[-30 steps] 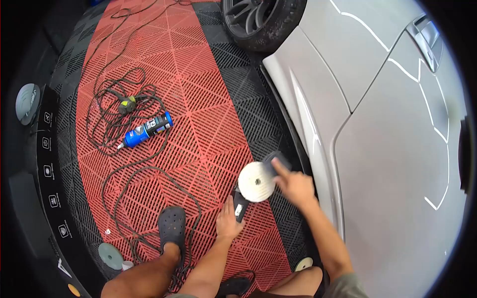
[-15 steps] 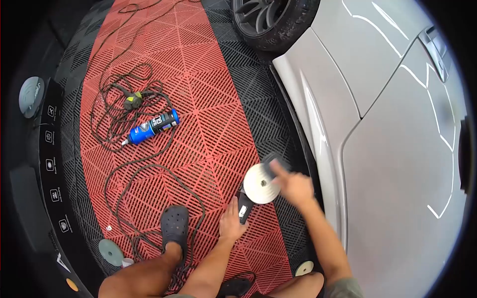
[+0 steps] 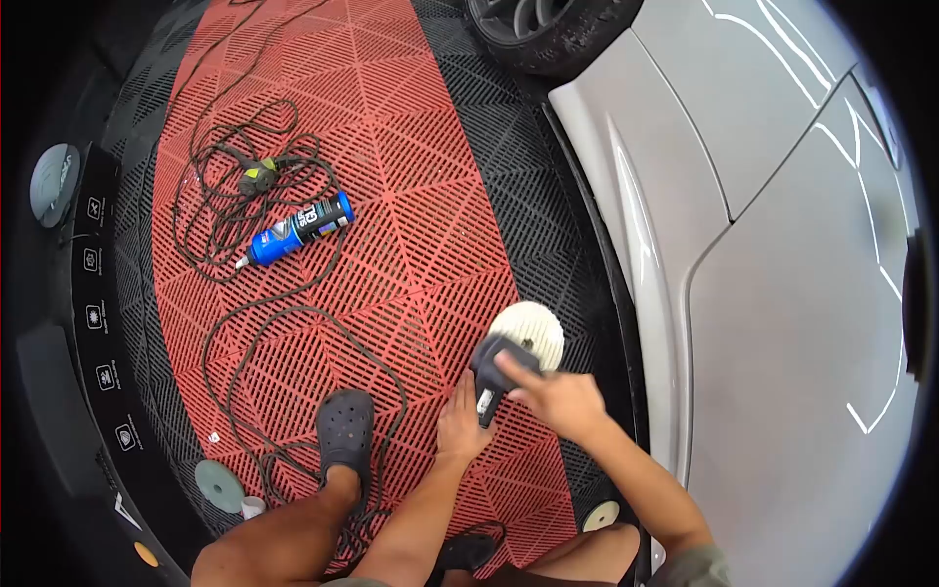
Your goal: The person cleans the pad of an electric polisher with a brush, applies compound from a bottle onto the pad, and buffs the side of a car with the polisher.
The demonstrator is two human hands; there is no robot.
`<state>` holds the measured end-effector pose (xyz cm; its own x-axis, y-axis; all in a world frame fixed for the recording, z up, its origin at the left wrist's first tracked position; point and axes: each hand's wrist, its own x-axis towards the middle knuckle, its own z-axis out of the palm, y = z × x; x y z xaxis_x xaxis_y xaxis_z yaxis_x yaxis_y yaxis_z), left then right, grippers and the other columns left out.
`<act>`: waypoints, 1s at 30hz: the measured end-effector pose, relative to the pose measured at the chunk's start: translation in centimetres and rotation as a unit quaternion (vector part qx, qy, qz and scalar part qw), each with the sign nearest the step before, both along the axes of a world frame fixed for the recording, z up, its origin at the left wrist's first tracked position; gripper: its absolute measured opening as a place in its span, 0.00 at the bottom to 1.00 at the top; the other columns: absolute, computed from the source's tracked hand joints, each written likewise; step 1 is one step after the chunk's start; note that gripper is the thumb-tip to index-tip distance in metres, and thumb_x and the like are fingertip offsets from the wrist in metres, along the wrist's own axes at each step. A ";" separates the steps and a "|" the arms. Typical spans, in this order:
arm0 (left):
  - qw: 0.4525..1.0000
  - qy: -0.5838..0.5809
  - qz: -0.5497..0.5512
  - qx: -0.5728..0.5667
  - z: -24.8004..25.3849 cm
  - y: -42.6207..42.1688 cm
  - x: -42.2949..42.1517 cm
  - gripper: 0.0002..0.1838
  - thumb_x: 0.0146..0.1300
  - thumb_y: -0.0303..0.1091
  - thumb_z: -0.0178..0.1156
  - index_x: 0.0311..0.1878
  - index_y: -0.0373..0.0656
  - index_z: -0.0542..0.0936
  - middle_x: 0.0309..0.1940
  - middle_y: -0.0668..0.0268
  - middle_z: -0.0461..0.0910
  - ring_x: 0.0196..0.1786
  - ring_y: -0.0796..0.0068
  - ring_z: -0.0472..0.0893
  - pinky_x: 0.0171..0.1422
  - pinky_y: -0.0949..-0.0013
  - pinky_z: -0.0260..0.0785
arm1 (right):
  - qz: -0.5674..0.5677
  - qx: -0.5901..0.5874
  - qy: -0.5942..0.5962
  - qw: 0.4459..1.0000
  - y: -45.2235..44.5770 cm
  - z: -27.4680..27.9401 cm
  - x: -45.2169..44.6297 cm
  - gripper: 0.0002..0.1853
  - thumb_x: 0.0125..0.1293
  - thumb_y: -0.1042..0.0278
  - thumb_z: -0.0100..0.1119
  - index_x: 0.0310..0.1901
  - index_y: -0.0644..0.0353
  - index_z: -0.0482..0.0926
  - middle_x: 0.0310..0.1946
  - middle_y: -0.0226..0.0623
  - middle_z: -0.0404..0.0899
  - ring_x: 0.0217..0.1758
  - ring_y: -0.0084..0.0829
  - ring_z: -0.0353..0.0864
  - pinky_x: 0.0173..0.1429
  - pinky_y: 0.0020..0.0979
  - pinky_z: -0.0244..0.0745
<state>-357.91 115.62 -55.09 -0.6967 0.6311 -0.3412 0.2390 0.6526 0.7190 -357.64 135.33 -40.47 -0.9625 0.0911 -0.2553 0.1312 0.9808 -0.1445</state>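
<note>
My left hand (image 3: 462,423) is closed around the black body of a polisher (image 3: 486,403), just above the red floor. A round cream-white polishing pad (image 3: 536,321) is on its head, facing up. My right hand (image 3: 565,403) grips a dark pad brush (image 3: 505,358), with the thumb along its top. The brush lies over the near-left part of the pad and hides it there. Its underside is out of sight, so I cannot tell what its working face is like.
To the right stands a silver car (image 3: 782,342), its wheel (image 3: 548,29) at the top. A blue-and-black bottle (image 3: 298,230) lies beside tangled cable (image 3: 210,220) and a connector (image 3: 258,178). Near my clog (image 3: 345,430) are a green pad (image 3: 219,486) and another cream pad (image 3: 601,516).
My right hand has moved the brush left and toward me across the pad, from its right edge to its near-left side. My left hand keeps its grip on the polisher.
</note>
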 end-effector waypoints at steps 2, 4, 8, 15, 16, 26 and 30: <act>1.000 0.004 -0.007 0.007 0.2 -0.1 0.0 0.57 0.50 0.37 0.71 0.80 0.35 0.49 0.77 0.47 0.60 0.74 0.48 0.68 0.76 0.53 0.65 | -0.001 0.015 -0.059 0.998 1.3 -0.9 -0.2 0.30 0.71 0.44 0.56 0.74 0.20 0.64 0.28 0.44 0.84 0.23 0.44 0.86 0.28 0.45 0.82; 1.000 -0.013 -0.002 0.003 -0.2 0.3 -0.8 0.58 0.50 0.38 0.72 0.80 0.35 0.48 0.77 0.48 0.58 0.75 0.49 0.67 0.76 0.54 0.64 | -0.123 0.105 -0.003 0.987 7.3 -2.2 -2.8 0.31 0.71 0.44 0.57 0.75 0.20 0.63 0.28 0.43 0.85 0.25 0.44 0.86 0.28 0.46 0.82; 1.000 -0.006 0.006 -0.009 0.2 0.5 -0.8 0.58 0.48 0.38 0.73 0.79 0.34 0.51 0.76 0.46 0.60 0.74 0.48 0.67 0.76 0.54 0.64 | -0.122 0.038 0.050 0.991 5.3 0.8 -1.7 0.33 0.71 0.45 0.58 0.76 0.21 0.61 0.28 0.43 0.85 0.29 0.43 0.88 0.32 0.48 0.82; 1.000 0.008 0.014 0.016 -0.4 0.8 -0.6 0.57 0.48 0.35 0.73 0.79 0.33 0.52 0.75 0.46 0.62 0.73 0.48 0.69 0.74 0.53 0.65 | -0.196 0.086 -0.051 0.975 6.9 -0.1 -0.5 0.33 0.72 0.42 0.55 0.77 0.29 0.62 0.27 0.46 0.84 0.26 0.45 0.86 0.27 0.45 0.79; 1.000 0.012 0.007 0.011 -0.6 0.7 -0.5 0.56 0.49 0.35 0.72 0.79 0.33 0.52 0.75 0.46 0.62 0.72 0.48 0.69 0.74 0.53 0.65 | -0.163 0.078 -0.013 0.984 5.7 -0.1 0.4 0.33 0.71 0.43 0.56 0.76 0.33 0.63 0.27 0.47 0.84 0.23 0.44 0.84 0.25 0.44 0.78; 1.000 0.006 0.007 0.001 0.0 0.9 -1.0 0.55 0.50 0.37 0.72 0.79 0.33 0.52 0.75 0.47 0.62 0.73 0.49 0.69 0.75 0.53 0.65 | -0.152 0.034 0.022 0.988 4.4 0.7 -0.1 0.31 0.71 0.45 0.58 0.74 0.30 0.67 0.24 0.47 0.83 0.25 0.46 0.85 0.29 0.46 0.79; 0.999 0.045 0.003 0.012 -0.2 0.8 -0.6 0.55 0.51 0.38 0.72 0.79 0.34 0.52 0.75 0.48 0.62 0.73 0.50 0.69 0.76 0.55 0.64 | -0.065 0.072 -0.033 0.995 3.1 1.4 0.6 0.31 0.69 0.46 0.60 0.74 0.30 0.67 0.25 0.45 0.84 0.24 0.45 0.85 0.28 0.46 0.79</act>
<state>-358.49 116.45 -55.29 -0.7280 0.6340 -0.2608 0.2997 0.6365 0.7107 -357.00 138.44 -39.08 -0.9216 0.2542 -0.2931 0.2633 0.9647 0.0089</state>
